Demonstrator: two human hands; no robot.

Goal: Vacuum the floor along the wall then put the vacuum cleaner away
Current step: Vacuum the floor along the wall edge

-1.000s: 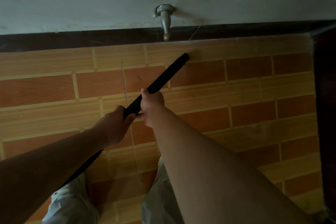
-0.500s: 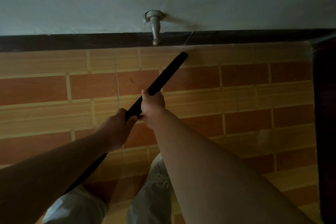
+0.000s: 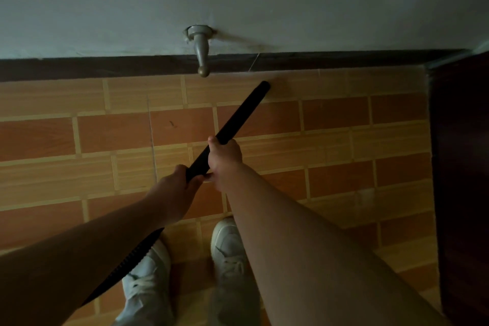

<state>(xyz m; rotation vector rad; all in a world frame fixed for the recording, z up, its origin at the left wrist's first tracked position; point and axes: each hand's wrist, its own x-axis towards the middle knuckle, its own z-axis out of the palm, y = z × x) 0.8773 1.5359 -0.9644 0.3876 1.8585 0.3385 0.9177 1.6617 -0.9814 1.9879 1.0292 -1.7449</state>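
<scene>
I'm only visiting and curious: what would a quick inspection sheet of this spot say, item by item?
Surface: floor of orange and tan brick-pattern tiles.
Job's things: black vacuum tube, tip down on the floor just short of the dark skirting board; ribbed hose runs back under the left forearm.
Clutter: one small dark mark on a tile.
Hands: left hand and right hand both grip the tube, the right one further forward.
Cables: nothing seen.
Surroundings: pale wall with a metal doorstop; dark panel on the right; white shoes below.
</scene>
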